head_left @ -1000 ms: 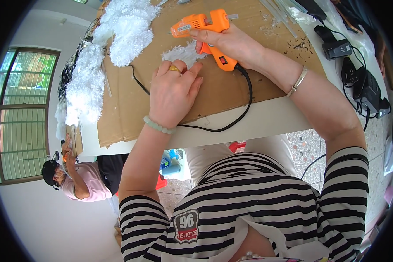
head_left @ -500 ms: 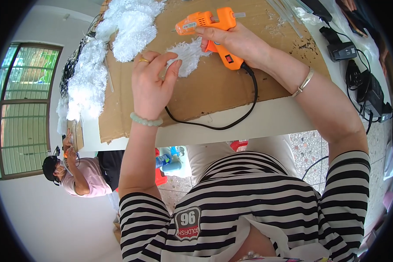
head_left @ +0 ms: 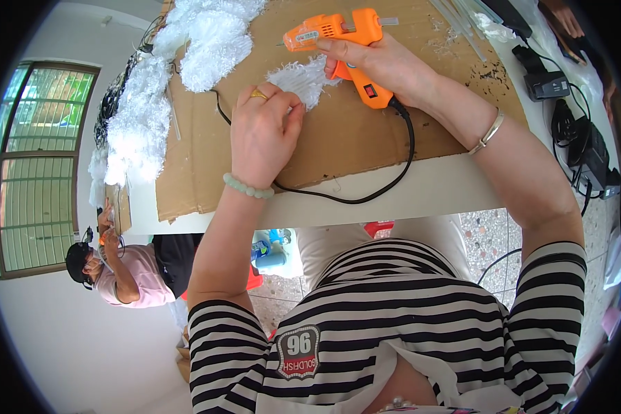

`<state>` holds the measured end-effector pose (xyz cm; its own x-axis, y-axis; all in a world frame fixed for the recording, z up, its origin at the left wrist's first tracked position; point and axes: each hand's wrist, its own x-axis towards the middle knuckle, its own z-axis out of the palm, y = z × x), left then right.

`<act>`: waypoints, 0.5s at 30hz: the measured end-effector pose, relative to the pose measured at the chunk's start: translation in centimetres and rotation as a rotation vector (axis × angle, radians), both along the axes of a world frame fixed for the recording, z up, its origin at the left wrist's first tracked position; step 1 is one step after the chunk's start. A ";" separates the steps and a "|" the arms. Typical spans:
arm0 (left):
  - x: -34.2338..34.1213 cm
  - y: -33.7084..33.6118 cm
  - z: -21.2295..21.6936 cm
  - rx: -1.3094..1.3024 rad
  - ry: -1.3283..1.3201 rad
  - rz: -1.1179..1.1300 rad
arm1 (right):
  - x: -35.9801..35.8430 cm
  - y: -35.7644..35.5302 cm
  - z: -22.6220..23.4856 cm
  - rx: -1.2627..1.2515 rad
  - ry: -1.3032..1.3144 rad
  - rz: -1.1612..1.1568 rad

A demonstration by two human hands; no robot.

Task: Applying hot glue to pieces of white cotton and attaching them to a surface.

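An orange glue gun (head_left: 371, 79) is gripped in my right hand (head_left: 386, 65), its nozzle turned left and a clear glue stick poking from its back. Below the gun's nozzle lies a white fringed piece (head_left: 307, 79) on the brown cardboard (head_left: 352, 138). My left hand (head_left: 265, 127) is closed at the lower left edge of that piece, thumb against curled fingers. Whatever the fingertips hold is hidden behind the hand. The gun's black cord (head_left: 366, 196) loops down to the left and passes under my left wrist.
Heaps of white shiny fringe (head_left: 141, 124) cover the table's left side. Clear glue sticks (head_left: 462, 31) lie at the far right, with black power adapters (head_left: 546, 84) along the right edge. At the lower left sits another person (head_left: 134, 276) holding something orange.
My left hand has moved right and slightly down, and its fingers have curled closed. The glue gun in my right hand has shifted slightly right.
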<state>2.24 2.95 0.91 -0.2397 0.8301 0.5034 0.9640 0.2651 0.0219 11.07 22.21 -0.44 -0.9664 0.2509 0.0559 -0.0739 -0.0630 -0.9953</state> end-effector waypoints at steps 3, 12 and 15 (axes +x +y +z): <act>-0.9 0.4 0.1 -0.012 -0.081 -0.002 | 0.0 -0.2 0.1 -0.010 0.009 0.005; -2.2 -0.1 0.2 0.327 -0.103 0.159 | 0.3 -0.2 0.4 0.005 0.005 0.014; -2.1 -2.3 0.4 0.205 -0.151 0.177 | 0.3 0.0 0.3 0.019 -0.008 0.025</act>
<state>0.09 0.69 1.27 -0.4568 0.6532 0.6039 0.8848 0.4041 0.2321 11.35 22.22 -0.09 -0.9727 0.2260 0.0530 -0.0650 -0.0460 -0.9968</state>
